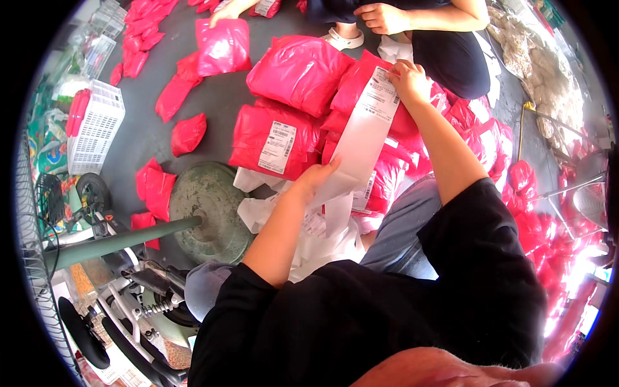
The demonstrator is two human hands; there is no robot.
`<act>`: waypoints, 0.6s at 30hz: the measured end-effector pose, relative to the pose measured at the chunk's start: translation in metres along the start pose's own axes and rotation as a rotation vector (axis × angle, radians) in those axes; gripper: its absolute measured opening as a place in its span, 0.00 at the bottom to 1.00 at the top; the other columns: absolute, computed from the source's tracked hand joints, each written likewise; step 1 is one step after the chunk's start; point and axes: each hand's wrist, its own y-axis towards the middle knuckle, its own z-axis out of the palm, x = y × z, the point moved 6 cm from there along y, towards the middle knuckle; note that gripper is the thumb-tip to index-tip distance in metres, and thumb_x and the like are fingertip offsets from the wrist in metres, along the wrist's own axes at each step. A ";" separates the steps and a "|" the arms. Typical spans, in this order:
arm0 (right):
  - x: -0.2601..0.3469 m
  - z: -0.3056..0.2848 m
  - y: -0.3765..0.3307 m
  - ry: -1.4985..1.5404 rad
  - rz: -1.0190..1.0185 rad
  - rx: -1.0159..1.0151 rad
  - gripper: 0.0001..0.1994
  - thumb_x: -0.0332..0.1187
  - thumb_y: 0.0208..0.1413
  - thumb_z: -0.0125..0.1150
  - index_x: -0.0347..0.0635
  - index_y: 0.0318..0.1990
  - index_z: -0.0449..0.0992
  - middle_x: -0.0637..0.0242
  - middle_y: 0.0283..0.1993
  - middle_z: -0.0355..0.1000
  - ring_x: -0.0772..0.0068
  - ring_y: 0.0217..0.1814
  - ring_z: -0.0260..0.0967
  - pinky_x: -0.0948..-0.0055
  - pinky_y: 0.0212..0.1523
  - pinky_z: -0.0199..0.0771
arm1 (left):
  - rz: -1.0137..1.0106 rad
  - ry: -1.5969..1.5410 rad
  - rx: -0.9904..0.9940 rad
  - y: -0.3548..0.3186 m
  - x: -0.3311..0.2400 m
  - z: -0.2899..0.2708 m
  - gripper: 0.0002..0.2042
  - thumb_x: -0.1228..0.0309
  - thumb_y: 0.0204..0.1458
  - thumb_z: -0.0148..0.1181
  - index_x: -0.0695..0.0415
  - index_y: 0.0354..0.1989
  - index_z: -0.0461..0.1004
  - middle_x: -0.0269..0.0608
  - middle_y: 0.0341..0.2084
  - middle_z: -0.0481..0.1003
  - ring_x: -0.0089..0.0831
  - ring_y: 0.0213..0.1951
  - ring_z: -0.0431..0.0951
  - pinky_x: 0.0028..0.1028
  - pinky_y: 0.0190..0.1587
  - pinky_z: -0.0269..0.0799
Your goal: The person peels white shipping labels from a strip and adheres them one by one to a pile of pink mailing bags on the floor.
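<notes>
A long white strip of shipping labels [351,152] stretches between my two hands, over a heap of pink plastic parcels. My right hand [411,80] pinches its far end, where a printed label [378,93] lies against a pink parcel [358,79]. Lower down, my left hand [316,178] grips the strip's near part with the thumb on top; its other fingers are partly hidden. More white label paper [330,248] trails in loose folds down to my lap. Left of the strip sits a parcel [248,142] bearing a label, with a plumper parcel [300,72] beyond it.
Across from me, another person's hand [382,18] rests near their knee; a further hand [225,11] touches a pink parcel [224,48]. A round green metal base [213,222] with a pole stands at my left. White plastic baskets [97,129] line the far left; pink parcels crowd the right.
</notes>
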 end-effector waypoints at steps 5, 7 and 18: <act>0.018 -0.019 -0.003 -0.385 0.073 -0.272 0.32 0.51 0.46 0.53 0.44 0.57 0.56 0.65 0.63 0.48 0.64 0.65 0.45 0.45 0.58 0.47 | -0.148 -0.036 -0.267 -0.017 0.077 -0.022 0.35 0.37 0.44 0.44 0.63 0.36 0.73 0.43 0.30 0.74 0.31 0.31 0.74 0.26 0.35 0.68; 0.046 -0.009 -0.008 -0.320 -0.124 -0.269 0.36 0.53 0.47 0.52 0.38 0.58 0.53 0.61 0.64 0.47 0.60 0.64 0.46 0.51 0.60 0.46 | -0.274 0.134 -0.241 -0.042 0.098 -0.032 0.35 0.37 0.45 0.43 0.64 0.32 0.74 0.42 0.25 0.74 0.32 0.28 0.74 0.28 0.33 0.68; 0.161 -0.049 -0.100 0.408 -0.457 0.080 0.18 0.43 0.49 0.56 0.38 0.42 0.72 0.56 0.46 0.68 0.61 0.50 0.64 0.68 0.49 0.64 | 0.371 1.047 -0.417 -0.220 0.011 0.003 0.16 0.58 0.48 0.52 0.61 0.31 0.73 0.51 0.20 0.71 0.46 0.24 0.69 0.36 0.28 0.64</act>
